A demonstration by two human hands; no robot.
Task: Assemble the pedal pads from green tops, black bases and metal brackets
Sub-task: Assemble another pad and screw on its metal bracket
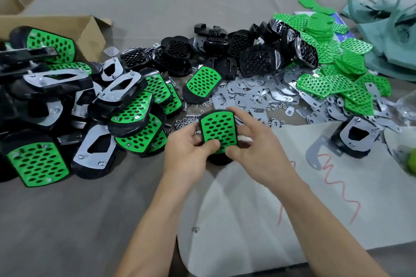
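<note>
Both forearms reach in from the near edge, and the left hand and right hand each grip the pedal pad just above the tabletop, thumbs curled onto its green face. Its long axis points away from the person, green side up. Beyond lie metal brackets, black bases and green tops. At far left an open cardboard box stands behind the finished pads, its contents hidden.

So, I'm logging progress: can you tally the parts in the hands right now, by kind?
Green perforated plastic top: 1
Black plastic base: 1
Total: 2, stacked and held between the left hand and right hand; the underside is hidden.
</note>
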